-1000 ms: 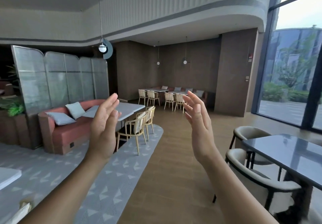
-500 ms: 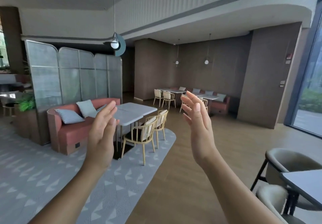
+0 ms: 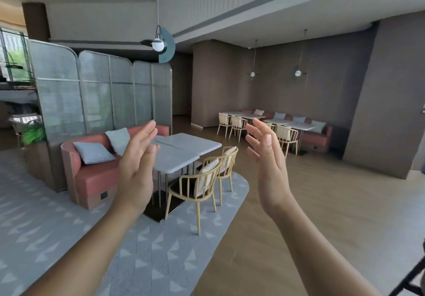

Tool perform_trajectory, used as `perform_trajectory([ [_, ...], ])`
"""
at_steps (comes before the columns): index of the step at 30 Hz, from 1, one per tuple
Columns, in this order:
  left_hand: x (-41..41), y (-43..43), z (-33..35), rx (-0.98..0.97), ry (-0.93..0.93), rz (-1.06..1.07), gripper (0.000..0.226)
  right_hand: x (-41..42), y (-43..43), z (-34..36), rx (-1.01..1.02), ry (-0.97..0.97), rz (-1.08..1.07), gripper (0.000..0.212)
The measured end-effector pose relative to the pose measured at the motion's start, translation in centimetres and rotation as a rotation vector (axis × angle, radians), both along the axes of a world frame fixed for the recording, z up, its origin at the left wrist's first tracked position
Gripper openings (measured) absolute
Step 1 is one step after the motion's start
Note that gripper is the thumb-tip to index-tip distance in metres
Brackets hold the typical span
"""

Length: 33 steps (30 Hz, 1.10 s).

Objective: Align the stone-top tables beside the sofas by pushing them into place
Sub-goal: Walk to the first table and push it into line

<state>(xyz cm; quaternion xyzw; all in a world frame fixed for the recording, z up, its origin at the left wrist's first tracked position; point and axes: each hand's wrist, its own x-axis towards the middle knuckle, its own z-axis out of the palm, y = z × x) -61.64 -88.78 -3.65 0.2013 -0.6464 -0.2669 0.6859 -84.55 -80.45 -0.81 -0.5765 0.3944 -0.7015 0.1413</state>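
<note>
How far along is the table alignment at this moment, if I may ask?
Nothing looks finished. In hand: left hand and right hand are raised, open, touching nothing. The stone-top tables by the pink sofa stand ahead, unreached, so pushing them is left; the back tables by the far sofa may follow.

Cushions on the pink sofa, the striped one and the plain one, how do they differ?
The striped cushion carries fine dark lines; the plain cushion is pale, unpatterned. The striped cushion sits by the sofa's rounded end; the plain cushion sits further along, nearer the tables. The striped cushion shows whole; the left hand overlaps the plain cushion's edge. Both lean on the sofa's back.
</note>
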Motion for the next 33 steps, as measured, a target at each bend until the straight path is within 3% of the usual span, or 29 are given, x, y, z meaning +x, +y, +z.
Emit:
perform_trajectory([
  [3, -3.3, -7.1, -0.8, 0.006, -0.003, 0.013, 0.050, -4.0, -7.5, -0.7, 0.003, -0.019, 0.009, 0.059],
  [7, -8.4, -16.7, -2.9, 0.027, -0.017, 0.041, 0.049, -10.1, -17.8, -2.9, 0.007, -0.038, 0.032, 0.071],
  [20, -21.4, -46.3, -5.0, 0.066, 0.020, 0.215, 0.054, -25.4, -52.5, -3.5, 0.090, -0.017, 0.208, 0.047],
  [33, -26.8, -81.0, -8.2, 0.106, 0.020, 0.258, 0.048, -30.5, -88.3, -6.6, 0.097, -0.016, 0.224, 0.075],
])
